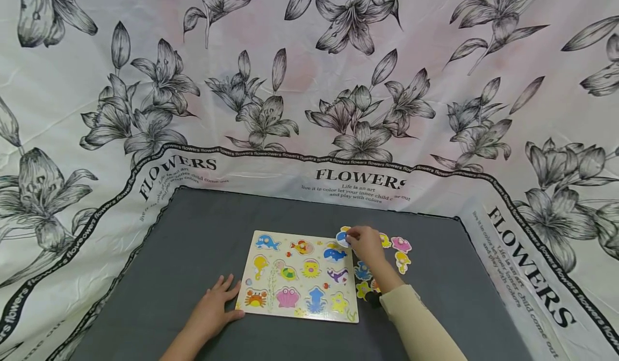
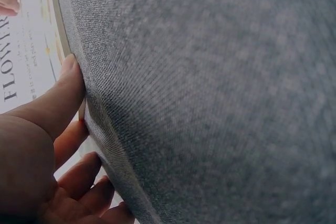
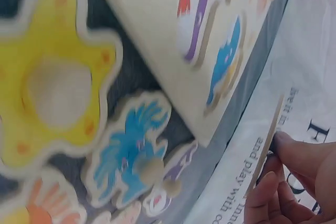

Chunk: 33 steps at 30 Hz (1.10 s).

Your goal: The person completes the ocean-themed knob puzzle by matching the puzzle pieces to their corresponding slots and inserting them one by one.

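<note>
My right hand [image 1: 366, 245] pinches a small blue-and-white puzzle piece [image 1: 342, 237] by its knob, just above the upper right corner of the puzzle board [image 1: 285, 243]. In the right wrist view this piece [image 3: 265, 145] is turned edge-on between thumb and fingers, its picture hidden. Close below it on the board lies a blue whale picture [image 1: 334, 254]. My left hand [image 1: 210, 310] rests at the board's lower left corner, fingers spread, thumb touching the edge. The left wrist view has the thumb [image 2: 71, 74] against that edge.
Right of the board lie loose pieces: a yellow star [image 1: 362, 290], a blue piece [image 1: 361, 271], a pink piece [image 1: 401, 244] and a yellow one [image 1: 402, 261]. The dark grey tabletop [image 1: 159, 264] is bordered by a floral-printed cloth [image 1: 271, 167].
</note>
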Tool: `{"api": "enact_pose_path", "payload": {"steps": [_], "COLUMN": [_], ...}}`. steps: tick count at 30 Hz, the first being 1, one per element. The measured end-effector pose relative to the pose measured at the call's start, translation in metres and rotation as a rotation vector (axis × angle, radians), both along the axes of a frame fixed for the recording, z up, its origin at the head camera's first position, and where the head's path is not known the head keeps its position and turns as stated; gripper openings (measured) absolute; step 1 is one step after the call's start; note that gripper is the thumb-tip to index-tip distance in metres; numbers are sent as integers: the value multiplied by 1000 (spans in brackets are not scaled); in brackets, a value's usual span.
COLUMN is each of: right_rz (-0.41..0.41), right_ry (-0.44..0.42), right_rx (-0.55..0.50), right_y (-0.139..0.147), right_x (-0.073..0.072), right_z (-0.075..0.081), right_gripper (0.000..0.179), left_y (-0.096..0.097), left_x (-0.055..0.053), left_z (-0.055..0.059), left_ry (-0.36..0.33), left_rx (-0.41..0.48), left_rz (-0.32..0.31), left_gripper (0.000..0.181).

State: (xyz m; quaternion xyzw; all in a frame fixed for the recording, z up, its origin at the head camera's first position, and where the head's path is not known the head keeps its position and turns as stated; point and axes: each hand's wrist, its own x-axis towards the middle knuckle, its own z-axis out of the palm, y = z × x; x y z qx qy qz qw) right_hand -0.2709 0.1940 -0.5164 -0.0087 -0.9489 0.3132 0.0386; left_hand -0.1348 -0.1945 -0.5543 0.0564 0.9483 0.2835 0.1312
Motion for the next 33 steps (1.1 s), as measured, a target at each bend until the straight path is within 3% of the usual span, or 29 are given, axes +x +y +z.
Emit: {"api": "enact_pose_path", "payload": {"steps": [14, 33], "right_rz": [18, 84], "right_ry": [-90, -125], "right_rx": [-11, 23], "right_y": [-20, -23], "right_x": [12, 9], "right_z": [-24, -33], "right_gripper": [12, 6], "left_y": [-2, 1], "left_x": [-2, 2], "left_z": [0, -4], "left_ry": [-5, 21], "left_rx": [-6, 22], "left_rz": [-9, 14], "left_gripper": [82, 80]}}
